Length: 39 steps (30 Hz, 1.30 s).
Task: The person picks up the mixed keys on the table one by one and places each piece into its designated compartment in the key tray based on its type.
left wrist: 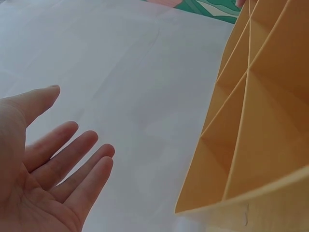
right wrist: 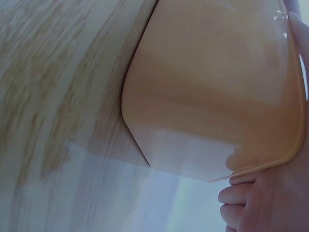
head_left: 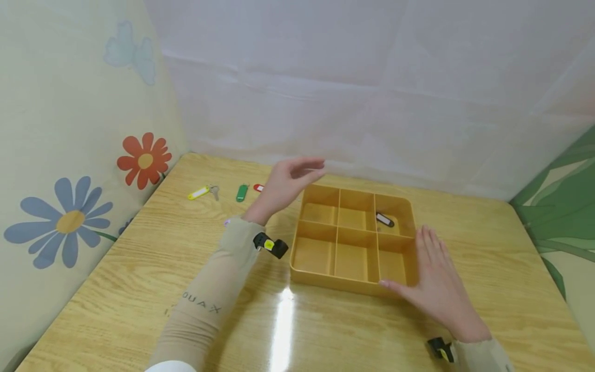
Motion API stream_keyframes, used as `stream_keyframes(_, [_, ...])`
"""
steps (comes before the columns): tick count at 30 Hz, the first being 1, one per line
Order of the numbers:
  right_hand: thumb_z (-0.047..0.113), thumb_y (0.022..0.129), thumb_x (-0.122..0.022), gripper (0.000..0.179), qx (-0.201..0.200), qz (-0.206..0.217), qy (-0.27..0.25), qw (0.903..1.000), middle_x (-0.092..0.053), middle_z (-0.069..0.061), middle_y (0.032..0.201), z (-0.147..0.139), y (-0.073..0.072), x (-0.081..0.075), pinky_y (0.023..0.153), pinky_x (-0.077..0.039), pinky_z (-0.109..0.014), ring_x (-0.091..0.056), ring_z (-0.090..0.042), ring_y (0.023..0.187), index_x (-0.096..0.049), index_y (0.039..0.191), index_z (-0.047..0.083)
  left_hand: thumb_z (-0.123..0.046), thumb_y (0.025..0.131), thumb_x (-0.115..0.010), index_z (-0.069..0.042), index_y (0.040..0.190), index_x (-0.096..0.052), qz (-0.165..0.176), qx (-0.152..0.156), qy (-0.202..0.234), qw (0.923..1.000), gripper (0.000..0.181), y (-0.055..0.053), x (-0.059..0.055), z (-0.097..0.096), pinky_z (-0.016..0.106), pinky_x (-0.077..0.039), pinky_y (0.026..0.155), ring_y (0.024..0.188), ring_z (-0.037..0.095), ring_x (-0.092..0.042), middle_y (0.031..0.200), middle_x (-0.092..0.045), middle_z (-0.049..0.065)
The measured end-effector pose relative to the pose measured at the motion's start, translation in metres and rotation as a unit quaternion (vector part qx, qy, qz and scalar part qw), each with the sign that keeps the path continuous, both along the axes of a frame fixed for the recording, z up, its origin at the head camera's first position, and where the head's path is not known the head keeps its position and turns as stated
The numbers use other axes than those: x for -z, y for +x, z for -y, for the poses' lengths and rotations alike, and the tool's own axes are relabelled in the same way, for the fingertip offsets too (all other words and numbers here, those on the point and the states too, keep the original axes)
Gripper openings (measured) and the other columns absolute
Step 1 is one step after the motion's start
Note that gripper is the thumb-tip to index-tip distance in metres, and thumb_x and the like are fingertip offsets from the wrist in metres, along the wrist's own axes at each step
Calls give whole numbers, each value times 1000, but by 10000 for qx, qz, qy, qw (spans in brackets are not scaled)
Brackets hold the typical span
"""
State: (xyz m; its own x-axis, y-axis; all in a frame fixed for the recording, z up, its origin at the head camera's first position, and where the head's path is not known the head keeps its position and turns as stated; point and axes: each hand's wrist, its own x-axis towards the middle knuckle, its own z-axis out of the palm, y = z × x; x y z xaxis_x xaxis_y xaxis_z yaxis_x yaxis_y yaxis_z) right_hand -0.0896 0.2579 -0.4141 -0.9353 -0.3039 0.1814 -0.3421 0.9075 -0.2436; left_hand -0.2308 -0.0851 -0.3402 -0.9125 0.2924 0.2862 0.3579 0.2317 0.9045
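Observation:
A mustard-yellow organizer box [head_left: 334, 283] with six compartments sits on the wooden table. Its back right compartment holds a black key tag [head_left: 384, 219] with a white label. Along the box's right side, my right hand [head_left: 439, 284] lies with straight fingers, its thumb at the front rim. The right wrist view shows the box's smooth outer wall [right wrist: 203, 87] and fingertips at its rim. My left hand [head_left: 289, 183] hovers by the far left corner, fingers loosely bent and holding nothing. In the left wrist view, the left palm [left wrist: 48, 193] is apart from the box.
Left of the box lie a yellow key tag [head_left: 199, 193] with a key [head_left: 214, 192], a green tag [head_left: 241, 192] and a red tag [head_left: 257, 187]. Something purple [head_left: 227, 222] peeks out by the left sleeve. A white cloth backdrop [head_left: 372, 129] stands behind the table.

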Motion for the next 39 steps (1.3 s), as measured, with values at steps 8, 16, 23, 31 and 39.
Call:
stream_keyframes(8, [71, 86, -65, 126, 46, 122, 41, 9999, 10, -20, 165, 0, -1, -1, 121, 6, -44, -1, -44, 152, 3, 158, -7, -36, 99, -69, -19, 134, -67, 200, -62, 3, 9998, 39, 5, -2, 13, 39, -51, 97, 114, 13, -63, 127, -68, -3])
stream_keyframes(16, [72, 86, -66, 127, 37, 110, 40, 9999, 10, -20, 165, 0, -1, 0, 122, 5, -45, 1, -41, 152, 3, 158, -6, -37, 100, -68, -18, 139, -63, 393, -161, -9, 9991, 44, 7, 2, 27, 42, -55, 83, 117, 16, -62, 134, -65, 2])
stream_keyframes(23, [71, 86, -66, 127, 33, 112, 51, 9999, 10, -20, 165, 0, -1, 0, 121, 6, -44, 3, -40, 152, 4, 158, -6, -33, 101, -68, -14, 141, -61, 404, -237, 42, 9989, 45, 10, 1, 35, 40, -50, 98, 119, 18, -61, 136, -64, 3])
stream_keyframes(31, [72, 86, -65, 126, 37, 39, 49, 10000, 10, -19, 166, 0, 0, 0, 122, 4, -45, -1, -42, 152, 4, 158, -5, -36, 98, -71, -15, 136, -65, 320, -341, 231, 9986, 43, 15, -1, 45, 39, -51, 98, 115, 18, -64, 131, -67, 4])
stream_keyframes(39, [71, 86, -66, 126, 19, 18, 23, 10000, 10, -19, 166, 1, 0, 0, 122, 5, -44, 0, -41, 152, 5, 158, -5, -40, 98, -70, -17, 137, -65, 281, -526, 78, 9982, 46, 18, -1, 57, 29, -53, 72, 110, 18, -65, 131, -67, 1])
